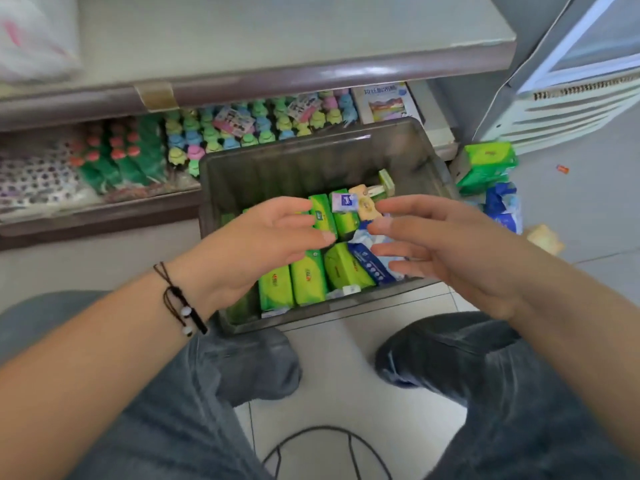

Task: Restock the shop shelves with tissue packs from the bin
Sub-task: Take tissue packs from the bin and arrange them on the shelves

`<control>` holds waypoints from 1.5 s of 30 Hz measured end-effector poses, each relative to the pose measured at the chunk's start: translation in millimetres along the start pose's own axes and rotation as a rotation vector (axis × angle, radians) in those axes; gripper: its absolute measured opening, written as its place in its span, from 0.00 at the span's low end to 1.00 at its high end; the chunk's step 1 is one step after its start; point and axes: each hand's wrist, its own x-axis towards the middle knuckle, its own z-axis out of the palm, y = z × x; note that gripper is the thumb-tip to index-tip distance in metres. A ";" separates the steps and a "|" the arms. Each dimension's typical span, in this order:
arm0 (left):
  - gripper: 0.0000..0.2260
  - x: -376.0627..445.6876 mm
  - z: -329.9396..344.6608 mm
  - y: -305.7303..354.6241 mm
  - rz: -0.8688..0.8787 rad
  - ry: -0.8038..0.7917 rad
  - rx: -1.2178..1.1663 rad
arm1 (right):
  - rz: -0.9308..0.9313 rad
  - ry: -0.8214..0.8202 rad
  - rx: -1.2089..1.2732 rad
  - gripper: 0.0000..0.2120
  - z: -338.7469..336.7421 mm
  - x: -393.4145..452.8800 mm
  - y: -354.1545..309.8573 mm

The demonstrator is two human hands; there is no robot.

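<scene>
A dark grey plastic bin point(277, 168) stands on the floor before me, holding several green tissue packs point(308, 278), a blue pack point(370, 266) and small pale packs point(363, 202). My left hand point(263, 244) hovers over the bin's left half, palm turned inward, fingers relaxed and empty. My right hand point(446, 244) hovers over the bin's right half, fingers spread, holding nothing. The two hands face each other above the packs. The low shelf point(104, 216) lies behind the bin to the left.
The low shelf carries green bottles point(121, 157) and pastel toys point(214, 133). An upper shelf board point(277, 36) overhangs it. Green and blue tissue packs point(488, 164) lie on the floor right of the bin, near a white cooler point(571, 98). My knees and a black cable point(311, 445) fill the foreground.
</scene>
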 end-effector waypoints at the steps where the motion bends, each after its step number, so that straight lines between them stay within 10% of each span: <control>1: 0.31 10.7 -1.3 -4.2 -0.029 0.007 -0.005 | 0.019 0.000 -0.006 0.15 -2.1 8.6 2.8; 25: 0.38 253.7 34.7 -165.1 -0.606 0.196 0.127 | 0.463 0.045 -0.563 0.29 21.5 271.5 184.1; 33: 0.50 273.0 50.5 -199.0 -0.719 0.325 0.344 | 0.556 0.130 -0.652 0.13 28.9 302.6 204.4; 38: 0.57 278.6 53.3 -230.2 -0.772 0.368 0.328 | 0.687 0.241 -0.498 0.45 54.4 306.6 221.0; 45: 0.59 280.1 57.9 -245.8 -0.734 0.383 0.269 | 0.672 0.274 -0.544 0.40 52.2 310.2 237.3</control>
